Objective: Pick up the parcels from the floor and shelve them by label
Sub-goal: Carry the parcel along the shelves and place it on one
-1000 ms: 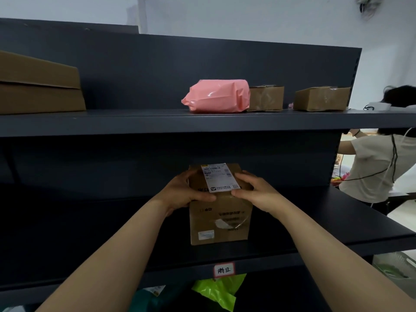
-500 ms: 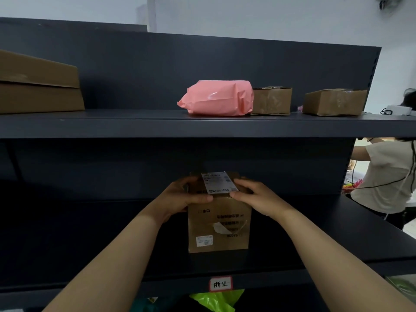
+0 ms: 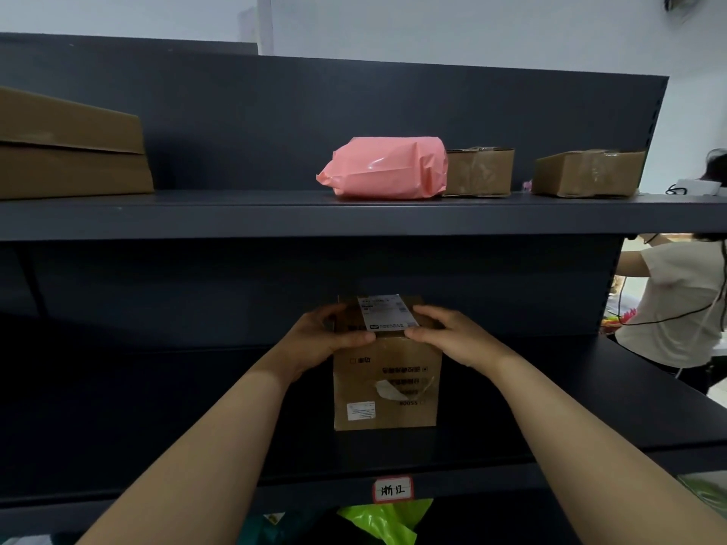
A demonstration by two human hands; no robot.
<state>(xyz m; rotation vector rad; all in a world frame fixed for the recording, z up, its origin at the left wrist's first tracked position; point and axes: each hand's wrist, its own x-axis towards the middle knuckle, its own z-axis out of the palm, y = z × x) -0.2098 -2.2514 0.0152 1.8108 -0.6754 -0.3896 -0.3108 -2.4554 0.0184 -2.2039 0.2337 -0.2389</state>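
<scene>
A small brown cardboard parcel with a white shipping label on top stands on the middle dark shelf. My left hand grips its upper left edge and my right hand grips its upper right edge, thumbs on the front face. Below the parcel, a white tag with handwritten characters is stuck on the shelf's front lip.
The upper shelf holds a large flat carton at left, a pink plastic parcel and two small cartons. Green and teal bags lie on the shelf below. A person in a light shirt stands at right.
Both hands have pushed the parcel a little deeper onto the middle shelf. The view has shifted slightly, so the shelf tag sits lower in the frame.
</scene>
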